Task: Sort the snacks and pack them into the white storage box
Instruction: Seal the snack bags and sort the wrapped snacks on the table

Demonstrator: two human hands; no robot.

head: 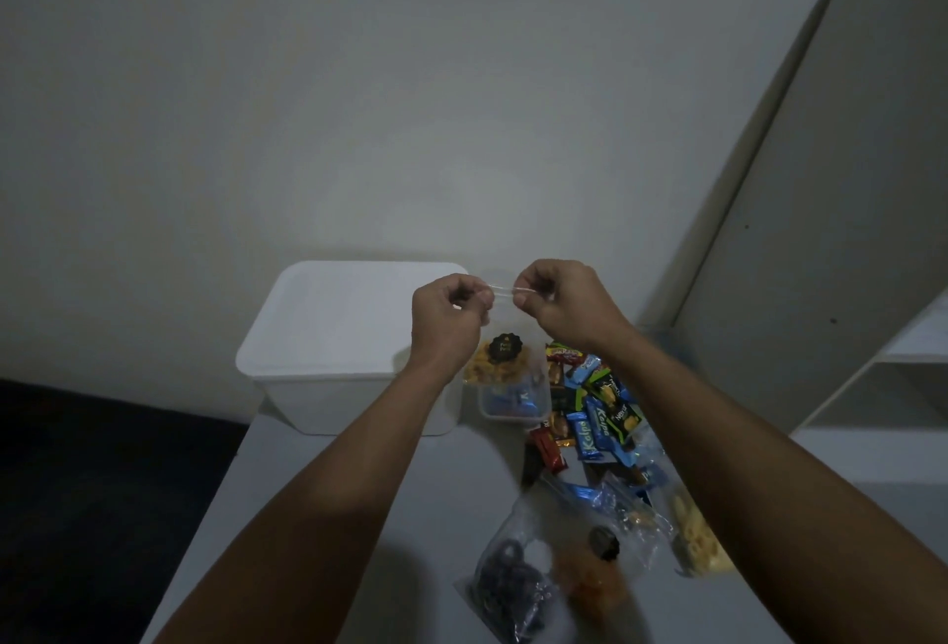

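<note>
A clear zip bag of yellow snacks [500,364] with a round black label hangs in the air in front of me. My left hand [449,315] and my right hand [559,299] each pinch its top edge, one at each end. Behind my left hand stands the white storage box [328,335] at the far end of the table. To the right lies a heap of wrapped snacks [597,417] in blue, red and green wrappers.
A small clear tub [513,407] with blue packets stands below the held bag. Near me lie clear bags of dark snacks [513,587], orange snacks [595,582] and pale rings [695,541]. A white shelf unit [872,387] stands at right. The floor at left is dark.
</note>
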